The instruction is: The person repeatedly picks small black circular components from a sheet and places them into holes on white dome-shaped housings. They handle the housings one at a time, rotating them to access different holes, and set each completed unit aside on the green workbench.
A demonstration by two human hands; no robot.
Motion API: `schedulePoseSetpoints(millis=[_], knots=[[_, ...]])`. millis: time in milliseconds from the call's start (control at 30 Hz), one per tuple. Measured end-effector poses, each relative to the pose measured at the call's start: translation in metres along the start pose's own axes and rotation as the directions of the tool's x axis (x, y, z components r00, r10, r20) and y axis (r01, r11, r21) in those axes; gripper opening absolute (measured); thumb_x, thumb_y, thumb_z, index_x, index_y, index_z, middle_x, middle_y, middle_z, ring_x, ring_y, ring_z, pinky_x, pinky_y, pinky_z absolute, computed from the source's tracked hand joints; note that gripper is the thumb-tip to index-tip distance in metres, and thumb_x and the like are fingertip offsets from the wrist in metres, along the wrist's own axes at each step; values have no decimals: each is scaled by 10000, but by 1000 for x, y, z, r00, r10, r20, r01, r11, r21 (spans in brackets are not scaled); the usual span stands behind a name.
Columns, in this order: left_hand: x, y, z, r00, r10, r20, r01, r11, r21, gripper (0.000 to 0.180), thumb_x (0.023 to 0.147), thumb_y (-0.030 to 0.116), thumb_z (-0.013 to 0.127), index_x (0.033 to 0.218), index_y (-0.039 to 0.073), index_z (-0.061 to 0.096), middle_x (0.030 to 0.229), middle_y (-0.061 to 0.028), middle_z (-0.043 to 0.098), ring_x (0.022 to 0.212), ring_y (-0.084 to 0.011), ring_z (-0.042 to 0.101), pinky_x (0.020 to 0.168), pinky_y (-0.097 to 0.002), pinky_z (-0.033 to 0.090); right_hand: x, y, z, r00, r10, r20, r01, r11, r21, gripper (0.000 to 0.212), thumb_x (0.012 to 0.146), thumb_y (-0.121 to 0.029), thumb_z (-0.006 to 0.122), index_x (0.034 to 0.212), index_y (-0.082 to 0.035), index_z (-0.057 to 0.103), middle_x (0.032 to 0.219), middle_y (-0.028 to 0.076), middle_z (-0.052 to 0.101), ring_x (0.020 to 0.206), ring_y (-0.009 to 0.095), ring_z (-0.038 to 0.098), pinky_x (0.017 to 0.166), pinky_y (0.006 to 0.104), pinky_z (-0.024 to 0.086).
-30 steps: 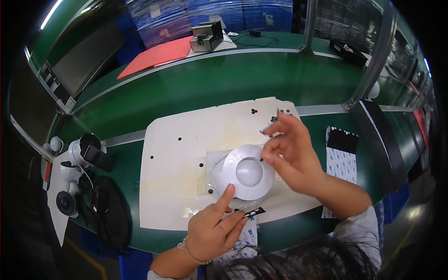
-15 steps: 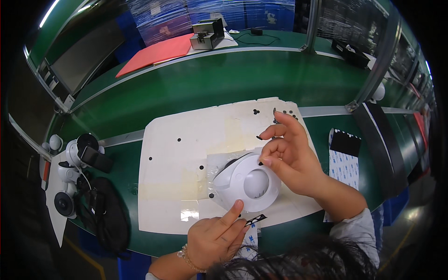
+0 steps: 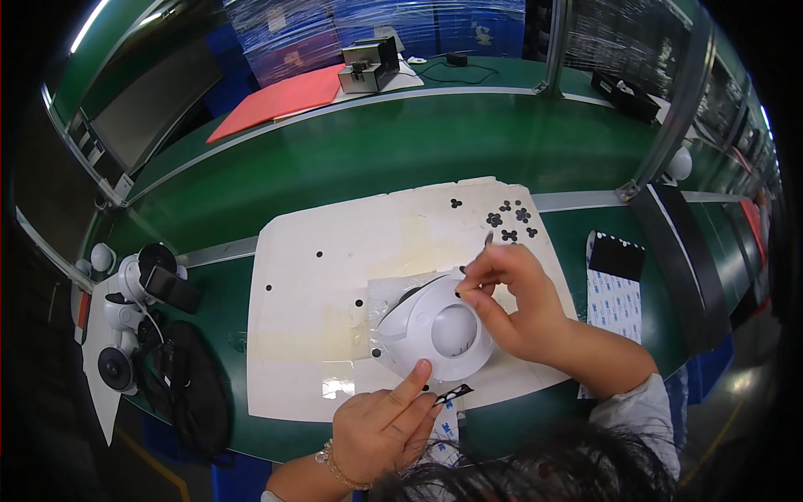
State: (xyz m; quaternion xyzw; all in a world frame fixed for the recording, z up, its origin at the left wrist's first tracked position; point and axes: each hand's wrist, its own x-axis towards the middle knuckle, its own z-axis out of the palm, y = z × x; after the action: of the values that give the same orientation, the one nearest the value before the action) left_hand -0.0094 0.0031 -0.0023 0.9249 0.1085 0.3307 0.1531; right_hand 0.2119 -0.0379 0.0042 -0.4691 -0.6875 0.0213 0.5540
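Note:
A white rounded plastic housing (image 3: pixel 411 328) with a large round opening lies on a clear plastic bag (image 3: pixel 385 291). My left hand (image 3: pixel 376 427) rests at its near edge, index finger extended against the rim. Between that hand's other fingers is a narrow black sticker strip (image 3: pixel 454 394) with round holes; its white backing paper hangs below. My right hand (image 3: pixel 520 303) is at the housing's far right rim, thumb and index finger pinched together at a small black dot (image 3: pixel 458 294). Another black dot shows at these fingertips. Whether the pinched dot touches the housing cannot be made out.
Beneath lies a pale cardboard sheet (image 3: pixel 293 335) with scattered black dots and dot clusters (image 3: pixel 495 220). Right of it are a sticker sheet (image 3: pixel 615 289) and a long black box (image 3: pixel 690 268). White cameras (image 3: pixel 125 314) and a black pouch (image 3: pixel 194 376) lie left.
My right hand has lowered and its raised fingers have curled in, thumb and index closing into a pinch. The dot clusters behind it now show. My left hand stays nearly still.

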Motion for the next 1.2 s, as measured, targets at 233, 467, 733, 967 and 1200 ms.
schedulePoseSetpoints(millis=[233, 467, 733, 967, 1200], knots=[[1, 1, -3, 1000, -4, 13, 4, 1000, 23, 169, 658, 78, 705, 787, 33, 607, 1168, -131, 561, 494, -147, 534, 437, -240, 427, 4, 1, -9, 946, -317, 73, 325, 907, -267, 545, 683, 57, 595, 1180, -101, 437, 986, 114, 590, 787, 287, 594, 683, 351, 480], [0, -1, 0, 1000, 15, -15, -15, 1000, -14, 181, 666, 80, 700, 808, 34, 597, 1172, -127, 558, 503, -151, 537, 439, -248, 430, 14, -9, -6, 998, 64, -8, -62, 988, 141, 467, 770, 48, 542, 1198, -35, 375, 936, 76, 571, 849, 222, 562, 841, 364, 403], [0, -1, -1, 1000, 20, 7, -20, 1000, 16, 184, 676, 89, 698, 819, 42, 592, 1176, -116, 557, 502, -143, 527, 439, -244, 421, 24, -19, 10, 951, 154, 269, -189, 976, 109, 430, 797, 0, 522, 1192, -20, 354, 838, 44, 567, 841, 209, 537, 938, 383, 259], [-2, -3, 1, 999, 32, -9, -32, 999, 15, 196, 672, 88, 697, 826, 43, 585, 1178, -109, 557, 497, -132, 507, 436, -236, 414, 23, -20, 14, 953, 154, 260, -194, 972, 134, 426, 793, 7, 511, 1187, -23, 353, 828, 42, 565, 822, 208, 542, 941, 394, 251], [-2, -2, 1, 1000, 2, 16, -3, 1000, 31, 193, 657, 92, 700, 818, 57, 600, 1187, -99, 551, 503, -145, 517, 457, -251, 426, 23, -23, 14, 944, 200, 263, -247, 956, 160, 425, 789, 13, 510, 1186, -29, 364, 815, 37, 558, 815, 207, 542, 944, 406, 252]])
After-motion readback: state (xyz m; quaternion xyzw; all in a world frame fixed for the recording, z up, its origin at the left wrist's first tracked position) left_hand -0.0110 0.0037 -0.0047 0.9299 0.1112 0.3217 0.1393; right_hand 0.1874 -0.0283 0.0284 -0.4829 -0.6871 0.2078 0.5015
